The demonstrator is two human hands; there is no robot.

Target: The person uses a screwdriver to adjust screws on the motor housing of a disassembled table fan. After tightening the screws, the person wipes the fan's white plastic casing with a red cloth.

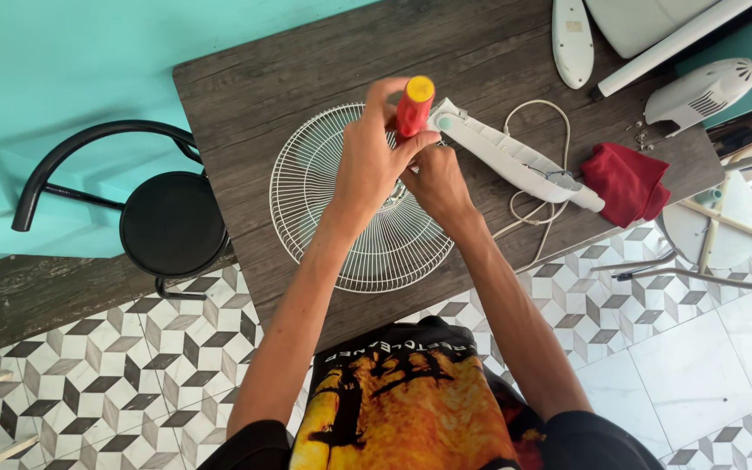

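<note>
My left hand (374, 161) grips a screwdriver with a red handle and yellow cap (413, 104), held upright over the centre of a round white wire fan grille (324, 204) lying flat on the dark wooden table (245, 96). My right hand (435, 181) is closed just beside it, low on the grille's hub; what its fingers hold is hidden. A long white plastic fan part (515, 157) with a white cord (550, 117) lies right of my hands.
A red cloth (627, 181) lies at the table's right edge, with small screws (640, 132) beyond it. A white fan motor housing (702, 90), a white oval piece (572, 39) and a white pole (672, 42) sit at the far right. A black stool (171, 222) stands left.
</note>
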